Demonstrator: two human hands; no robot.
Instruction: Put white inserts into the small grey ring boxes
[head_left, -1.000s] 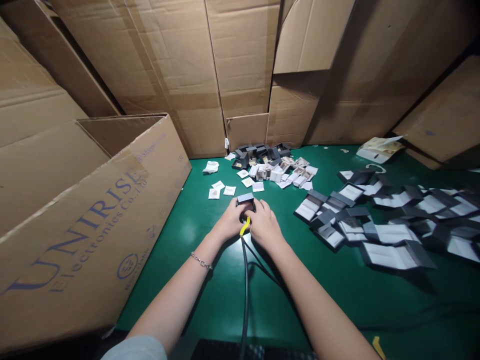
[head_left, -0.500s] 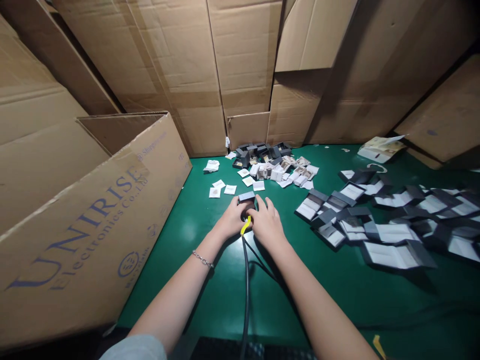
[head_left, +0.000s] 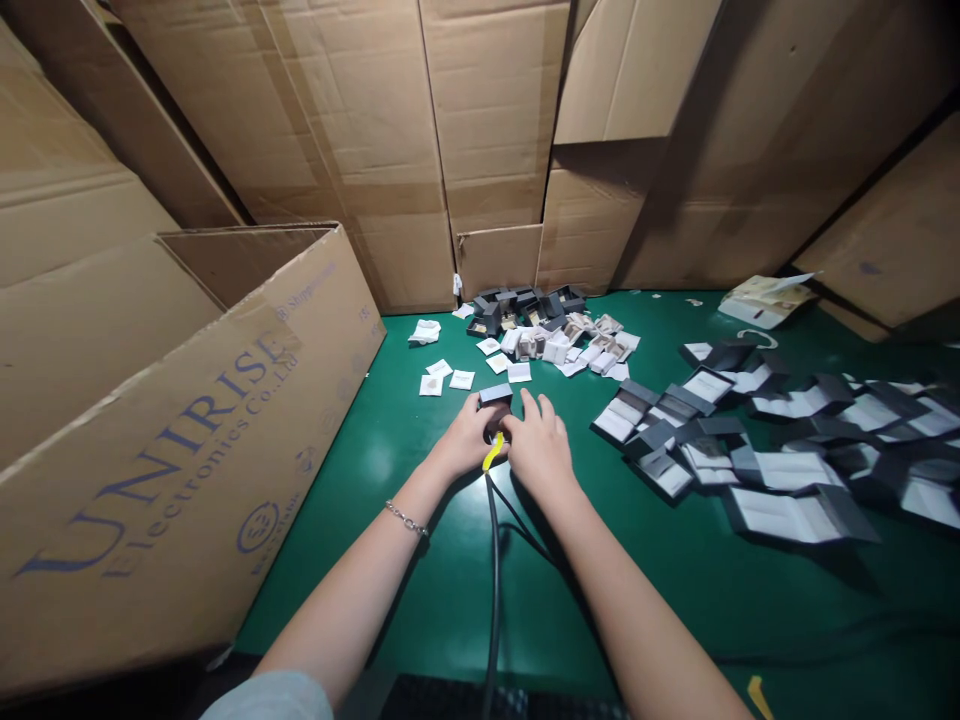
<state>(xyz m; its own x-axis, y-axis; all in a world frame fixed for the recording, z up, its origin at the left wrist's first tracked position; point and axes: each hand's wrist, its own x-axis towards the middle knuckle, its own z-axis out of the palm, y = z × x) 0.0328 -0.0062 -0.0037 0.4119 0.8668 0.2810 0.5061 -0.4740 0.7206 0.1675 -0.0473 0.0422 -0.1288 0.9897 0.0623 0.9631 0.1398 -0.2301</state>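
Note:
My left hand [head_left: 466,438] is closed around a small dark box [head_left: 495,396], whose pale grey upper face shows above my fingers. My right hand [head_left: 538,440] is close against the box's right side. Its thumb and a finger come together at the near side, while other fingers are raised; what they pinch is hidden. A yellow strip [head_left: 493,452] shows between the hands, just above a black cable [head_left: 493,560] running toward me. Whether either hand grips the strip I cannot tell.
Dark boxes with white linings [head_left: 787,468] lie open at right. Behind my hands are small dark boxes [head_left: 517,305], white inserts [head_left: 559,348] and white packets [head_left: 461,380] on the green table [head_left: 420,600]. A large carton [head_left: 187,450] stands left; cardboard [head_left: 495,120] walls the back.
The right fingers have shifted slightly at the box, and the raised ones are a little more bent. The box stays in my left hand. The whole view has shifted slightly.

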